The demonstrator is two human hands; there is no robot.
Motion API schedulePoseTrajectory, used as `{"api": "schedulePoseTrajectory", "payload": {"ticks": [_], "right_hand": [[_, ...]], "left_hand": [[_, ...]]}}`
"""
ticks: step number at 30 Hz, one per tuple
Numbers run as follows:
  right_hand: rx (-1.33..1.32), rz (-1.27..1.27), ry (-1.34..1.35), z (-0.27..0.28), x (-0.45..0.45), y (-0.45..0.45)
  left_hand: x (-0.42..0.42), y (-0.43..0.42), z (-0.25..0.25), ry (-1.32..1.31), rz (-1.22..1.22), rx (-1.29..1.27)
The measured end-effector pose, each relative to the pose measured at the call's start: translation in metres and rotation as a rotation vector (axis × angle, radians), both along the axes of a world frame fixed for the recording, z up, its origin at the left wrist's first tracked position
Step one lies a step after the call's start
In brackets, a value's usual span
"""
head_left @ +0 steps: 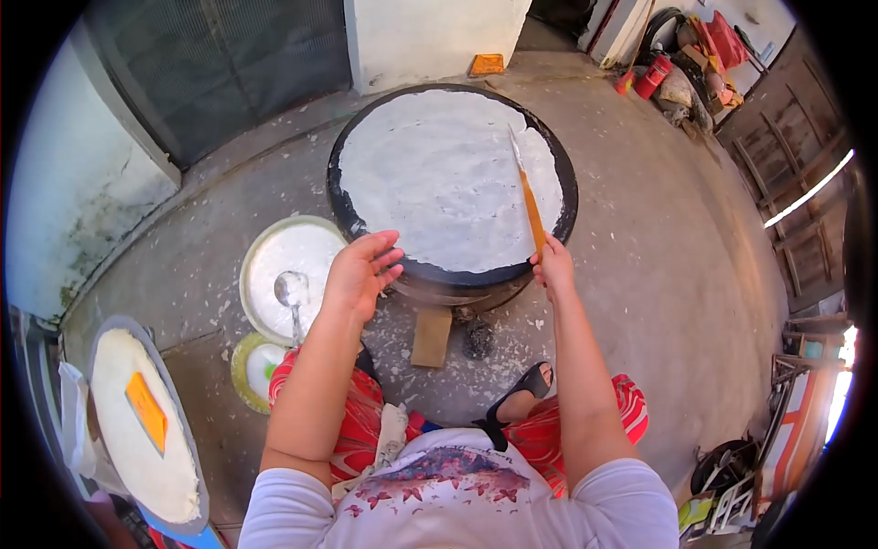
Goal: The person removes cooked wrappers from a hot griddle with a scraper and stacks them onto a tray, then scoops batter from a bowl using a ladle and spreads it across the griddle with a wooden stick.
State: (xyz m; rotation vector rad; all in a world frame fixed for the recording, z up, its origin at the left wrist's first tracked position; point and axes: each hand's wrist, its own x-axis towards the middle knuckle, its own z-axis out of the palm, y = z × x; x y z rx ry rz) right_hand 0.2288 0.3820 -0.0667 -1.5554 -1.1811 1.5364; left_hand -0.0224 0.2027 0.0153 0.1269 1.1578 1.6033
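A large round black griddle (569,197) stands in front of me, its top covered by a thin layer of white batter (430,174). My right hand (553,267) grips the wooden handle of a long spatula (532,206) at the griddle's right front edge. The spatula's pale tip points away over the batter. At the left front edge, my left hand (363,273) is raised with its fingers apart and holds nothing. Left of it is a wide bowl of white batter (265,265) with a metal ladle (291,291) in it.
A smaller green bowl (240,371) sits below the wide bowl. At far left, a round tray (203,476) bears pale flatbread and an orange scraper (146,412). A brick (431,337) lies before the griddle. Another orange piece (487,64) is by the wall. Clutter (681,82) fills the back right.
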Motion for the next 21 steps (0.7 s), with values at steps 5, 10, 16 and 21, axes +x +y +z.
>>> {"api": "schedulePoseTrajectory", "payload": {"ticks": [5, 10, 16, 21], "right_hand": [[0.068, 0.079, -0.197, -0.008, -0.016, 0.028], [0.385, 0.330, -0.782, -0.017, -0.041, 0.051], [0.355, 0.428, -0.843, -0.024, -0.053, 0.045], [-0.021, 0.133, -0.053, -0.005, -0.006, -0.004]], "left_hand": [[0.001, 0.002, 0.000, 0.000, -0.005, 0.001], [0.001, 0.003, -0.001, -0.001, -0.014, 0.011], [0.000, 0.005, 0.002, -0.006, -0.011, 0.005], [-0.001, 0.005, 0.001, 0.007, -0.025, 0.010]]}}
